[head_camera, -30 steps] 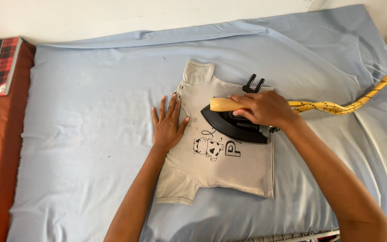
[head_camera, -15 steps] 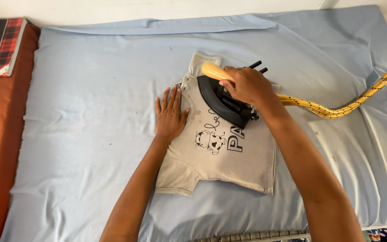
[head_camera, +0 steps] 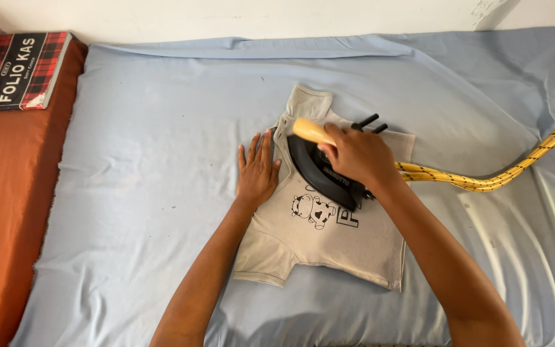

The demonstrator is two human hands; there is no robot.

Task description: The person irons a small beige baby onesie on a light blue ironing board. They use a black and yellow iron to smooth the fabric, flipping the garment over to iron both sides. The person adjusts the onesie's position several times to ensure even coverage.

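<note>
A small beige shirt [head_camera: 335,241] with a black-and-white animal print lies flat on a light blue sheet [head_camera: 162,160]. My right hand [head_camera: 354,154] grips the yellow handle of a black iron [head_camera: 319,170], which rests on the shirt's upper chest near the collar. My left hand [head_camera: 257,170] lies flat, fingers spread, on the shirt's left edge beside the iron. A yellow braided cord [head_camera: 496,177] runs from the iron's rear off to the right.
A red tartan book [head_camera: 17,71] with a black band lies on the orange surface [head_camera: 1,212] at the left. A white wall runs along the top. The blue sheet is wrinkled at the right.
The iron has slid up and left along the shirt toward the collar, turning its tip. My left hand has stayed pressed at the shirt's left edge.
</note>
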